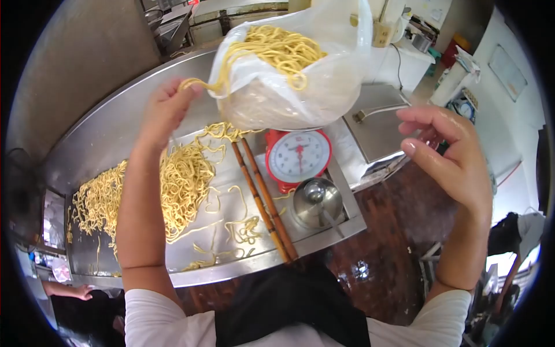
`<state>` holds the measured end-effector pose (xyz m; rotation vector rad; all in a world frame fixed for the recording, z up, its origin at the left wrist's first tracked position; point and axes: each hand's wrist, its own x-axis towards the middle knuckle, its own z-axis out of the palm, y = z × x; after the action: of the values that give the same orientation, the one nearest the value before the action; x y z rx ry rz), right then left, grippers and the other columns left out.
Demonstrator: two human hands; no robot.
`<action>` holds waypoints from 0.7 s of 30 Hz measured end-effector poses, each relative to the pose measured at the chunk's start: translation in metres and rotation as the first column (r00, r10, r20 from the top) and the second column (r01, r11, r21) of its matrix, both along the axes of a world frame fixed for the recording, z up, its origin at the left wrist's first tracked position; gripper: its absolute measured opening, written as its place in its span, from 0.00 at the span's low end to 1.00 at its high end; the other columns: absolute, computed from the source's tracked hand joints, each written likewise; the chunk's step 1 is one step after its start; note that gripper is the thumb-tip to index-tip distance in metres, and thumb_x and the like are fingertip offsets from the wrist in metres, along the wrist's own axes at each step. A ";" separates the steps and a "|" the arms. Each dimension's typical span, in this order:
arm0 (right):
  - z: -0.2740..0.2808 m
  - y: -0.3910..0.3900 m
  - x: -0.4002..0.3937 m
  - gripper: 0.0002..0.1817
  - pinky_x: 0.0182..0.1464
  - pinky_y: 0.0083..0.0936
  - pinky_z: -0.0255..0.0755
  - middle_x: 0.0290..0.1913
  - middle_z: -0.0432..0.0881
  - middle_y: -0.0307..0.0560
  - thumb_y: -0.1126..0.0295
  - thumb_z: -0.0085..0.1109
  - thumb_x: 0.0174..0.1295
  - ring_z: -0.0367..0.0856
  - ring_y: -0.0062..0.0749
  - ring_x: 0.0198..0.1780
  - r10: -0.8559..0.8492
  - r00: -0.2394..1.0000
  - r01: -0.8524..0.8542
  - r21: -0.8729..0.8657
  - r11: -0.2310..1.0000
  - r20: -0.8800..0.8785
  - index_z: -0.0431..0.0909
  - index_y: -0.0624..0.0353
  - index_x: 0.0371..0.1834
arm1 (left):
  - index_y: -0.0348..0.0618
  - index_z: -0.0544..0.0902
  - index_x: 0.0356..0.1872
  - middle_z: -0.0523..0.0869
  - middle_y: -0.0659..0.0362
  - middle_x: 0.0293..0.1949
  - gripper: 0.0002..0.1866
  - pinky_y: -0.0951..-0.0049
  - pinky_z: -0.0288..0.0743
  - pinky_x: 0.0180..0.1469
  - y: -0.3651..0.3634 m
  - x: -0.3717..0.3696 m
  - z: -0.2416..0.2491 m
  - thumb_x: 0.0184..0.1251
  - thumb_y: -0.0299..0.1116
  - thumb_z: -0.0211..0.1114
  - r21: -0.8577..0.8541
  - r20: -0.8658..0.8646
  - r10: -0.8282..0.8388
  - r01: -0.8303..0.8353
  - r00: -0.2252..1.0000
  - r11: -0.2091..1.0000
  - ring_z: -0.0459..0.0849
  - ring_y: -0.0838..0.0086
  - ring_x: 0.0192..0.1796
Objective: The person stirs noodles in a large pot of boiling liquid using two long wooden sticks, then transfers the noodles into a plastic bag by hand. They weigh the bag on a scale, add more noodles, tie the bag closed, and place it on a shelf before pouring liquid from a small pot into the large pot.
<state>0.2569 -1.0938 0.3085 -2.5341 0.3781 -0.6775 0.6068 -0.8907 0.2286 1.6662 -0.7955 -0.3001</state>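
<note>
Yellow noodles [283,49] fill an open white plastic bag [289,104], which rests on top of a red scale [299,156]. My left hand [170,107], at the bag's left side, pinches a few noodle strands that trail over the bag's edge. My right hand [442,147] is raised to the right of the bag, fingers curved and apart, holding nothing. A large heap of loose noodles [182,191] lies on the metal tray below my left hand, with stray strands around it.
Two long wooden sticks [264,199] lie across the tray [121,110] beside a metal bowl [318,202] with a handle. A metal box lid [376,130] with a handle is right of the scale. Another person's arm [66,290] shows at the lower left.
</note>
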 end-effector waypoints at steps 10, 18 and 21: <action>-0.007 -0.166 -0.037 0.15 0.37 0.15 0.70 0.38 0.83 0.38 0.69 0.67 0.57 0.77 0.16 0.37 0.219 0.976 -0.210 0.386 0.898 0.022 0.82 0.63 0.46 | 0.48 0.78 0.32 0.68 0.74 0.19 0.14 0.84 0.50 0.20 -0.051 -0.052 0.089 0.67 0.47 0.63 -0.097 0.267 0.380 -0.368 0.885 0.925 0.60 0.91 0.18; 0.031 -0.114 0.143 0.34 0.47 0.24 0.75 0.54 0.79 0.50 0.60 0.70 0.53 0.80 0.25 0.45 0.471 0.837 -0.439 -0.172 0.882 0.278 0.71 0.66 0.62 | 0.50 0.70 0.24 0.76 0.64 0.24 0.16 0.71 0.77 0.37 -0.116 -0.046 0.155 0.75 0.43 0.55 -0.624 -0.314 0.167 -0.336 0.935 0.705 0.74 0.78 0.27; 0.037 -0.064 0.205 0.41 0.49 0.29 0.76 0.56 0.79 0.54 0.60 0.70 0.51 0.82 0.31 0.46 0.441 0.847 -0.440 -0.074 0.895 0.298 0.65 0.65 0.67 | 0.51 0.67 0.23 0.63 0.68 0.18 0.17 0.79 0.61 0.20 -0.084 -0.004 0.183 0.74 0.39 0.54 -0.562 -0.195 -0.200 0.058 0.960 0.825 0.62 0.81 0.19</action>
<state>0.4621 -1.1575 0.3453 -2.3360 -0.3103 -0.8628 0.6029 -0.9748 0.4113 1.0052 -0.7221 -0.3271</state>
